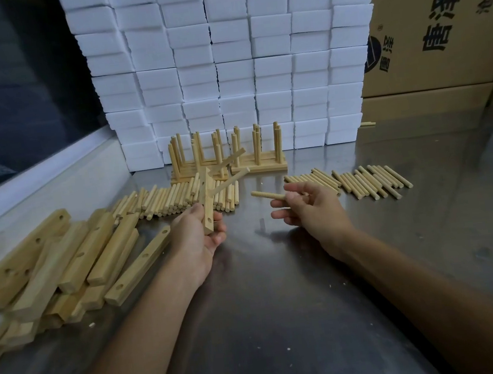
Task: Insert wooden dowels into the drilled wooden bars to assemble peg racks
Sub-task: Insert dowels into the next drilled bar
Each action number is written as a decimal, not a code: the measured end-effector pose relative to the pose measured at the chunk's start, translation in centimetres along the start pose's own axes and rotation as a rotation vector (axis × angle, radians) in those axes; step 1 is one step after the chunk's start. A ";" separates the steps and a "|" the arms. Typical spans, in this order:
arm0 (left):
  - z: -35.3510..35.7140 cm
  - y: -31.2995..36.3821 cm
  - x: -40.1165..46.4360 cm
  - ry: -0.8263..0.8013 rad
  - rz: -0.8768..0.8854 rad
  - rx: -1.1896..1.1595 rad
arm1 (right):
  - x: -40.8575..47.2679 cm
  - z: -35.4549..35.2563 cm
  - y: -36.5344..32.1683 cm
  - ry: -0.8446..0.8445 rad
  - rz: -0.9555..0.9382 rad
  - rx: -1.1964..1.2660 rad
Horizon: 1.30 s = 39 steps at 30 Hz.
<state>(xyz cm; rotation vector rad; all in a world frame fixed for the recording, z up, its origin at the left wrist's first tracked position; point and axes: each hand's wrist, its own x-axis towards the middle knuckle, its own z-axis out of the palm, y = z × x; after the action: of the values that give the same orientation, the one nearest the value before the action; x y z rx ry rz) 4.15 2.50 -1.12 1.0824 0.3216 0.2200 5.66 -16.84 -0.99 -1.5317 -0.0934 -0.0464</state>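
Looking down from head height, two bare forearms reach from the bottom of the frame over a grey, reflective metal table (280,275) flecked with pale wood crumbs. Left of centre, the left hand (197,237) curls its fingers around the lower end of a drilled wooden bar (207,202), held nearly upright above the table; two dowels (231,170) already stand out from its upper part, angled toward the upper right, and an unfilled hole shows near the fingers. Right of centre, the right hand (309,210) pinches a single loose dowel (267,196) between thumb and fingers, its free end pointing left toward the bar without touching it. At the left edge lies a jumbled pile of drilled bars (57,263). Behind the left hand, a row of loose dowels (173,199) lies on the table, and a second spread of dowels (361,181) lies behind the right hand. Beyond them, at centre, finished peg racks (226,155) stand with their pegs upright. A wall of stacked white foam blocks (225,66) fills the top centre behind the racks. Brown cardboard boxes (436,26) with black printed characters stand at the upper right. A dark panel (13,90) above a pale ledge fills the upper left.
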 end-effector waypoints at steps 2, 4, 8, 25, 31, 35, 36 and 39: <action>0.0 0.0 0.0 -0.002 0.001 0.000 | -0.1 -0.1 0.2 0.009 -0.039 -0.023; 0.0 0.0 0.0 -0.002 0.004 0.002 | -0.2 -0.1 0.3 0.019 -0.076 -0.024; 0.0 0.0 -0.1 0.007 0.006 0.004 | 0.1 -0.3 0.4 0.025 -0.024 0.066; 0.4 0.1 -0.5 -0.119 -0.069 -0.047 | -0.8 0.2 -0.1 -0.228 -0.113 -0.004; 0.1 0.4 -0.5 -0.101 -0.094 -0.093 | -0.7 0.2 -0.7 -0.183 -0.050 0.136; 0.2 0.4 -0.6 -0.088 -0.084 -0.086 | -0.6 -0.1 -1.1 -0.130 -0.034 0.171; 0.2 0.4 -0.7 -0.084 -0.082 -0.080 | -0.6 -0.1 -1.2 -0.122 -0.029 0.182; 0.2 0.4 -0.6 -0.080 -0.083 -0.072 | -0.4 -0.1 -1.0 -0.096 -0.020 0.177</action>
<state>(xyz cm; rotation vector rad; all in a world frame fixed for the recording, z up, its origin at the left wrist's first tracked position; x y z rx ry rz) 3.62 2.29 -0.58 1.0016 0.2838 0.1131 5.22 -17.02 0.01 -1.3558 -0.1851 0.0192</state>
